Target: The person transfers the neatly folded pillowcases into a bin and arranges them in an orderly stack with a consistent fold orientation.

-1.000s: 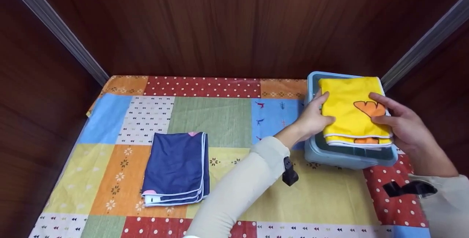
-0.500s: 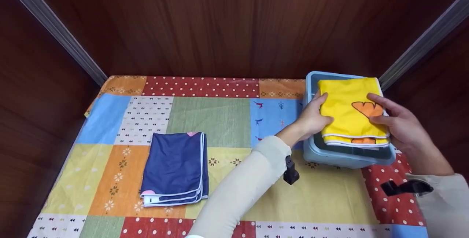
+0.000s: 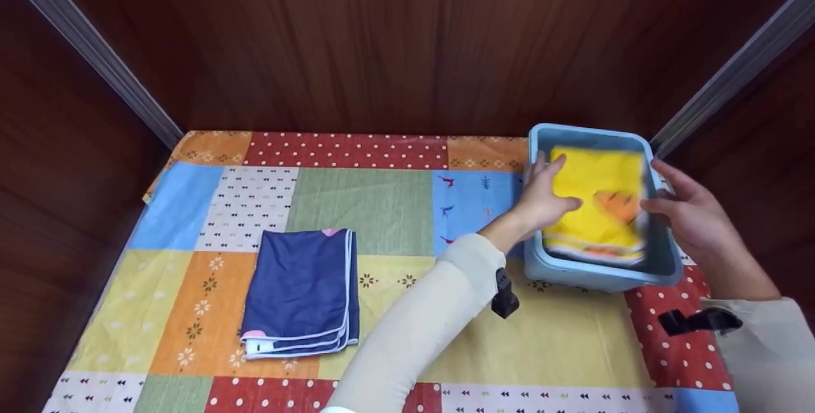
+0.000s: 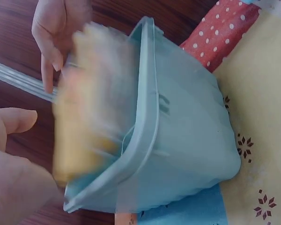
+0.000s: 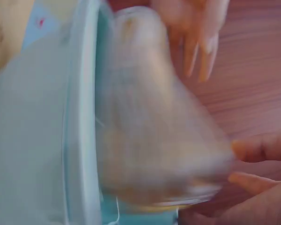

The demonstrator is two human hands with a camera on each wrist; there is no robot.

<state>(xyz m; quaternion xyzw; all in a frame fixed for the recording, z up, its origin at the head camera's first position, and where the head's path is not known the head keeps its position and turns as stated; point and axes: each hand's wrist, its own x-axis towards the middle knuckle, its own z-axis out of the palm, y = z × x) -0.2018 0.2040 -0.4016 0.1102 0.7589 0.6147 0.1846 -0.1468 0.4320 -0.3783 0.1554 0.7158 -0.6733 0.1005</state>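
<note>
1. Yellow cloth [image 3: 592, 187], one, folded, pale-edged, with an orange motif. In the head view we found it within the rim of the light blue bin [image 3: 592, 276], blurred; both wrist views showed part of it above the rim. We could not tell whether it touched the bottom.
2. Light blue bin, one, with rounded corners and open top. We recorded it upright on the right side of the patchwork-covered tabletop [image 3: 363, 206].
3. Left hand [image 3: 544, 200], at the bin's left rim. We noted its fingers spread, the thumb well parted from them; the left wrist view showed the thumb apart from the yellow cloth.
4. Right hand [image 3: 694, 216], at the bin's right rim, fingers and thumb parted. We could not tell, for the blur, whether the fingertips touched the cloth's edge.
5. Navy cloth [image 3: 299, 286], one, folded in layers, white-edged, pink at two corners. We listed it lying on the tabletop's left half, well apart from the bin.
6. Pale sleeves, left [image 3: 423, 311] and right [image 3: 764, 349]. We saw a black wrist mount [image 3: 505, 297] beside the left cuff.
7. Wood-grain panel [image 3: 356, 44], which we entered as standing behind the tabletop.
</note>
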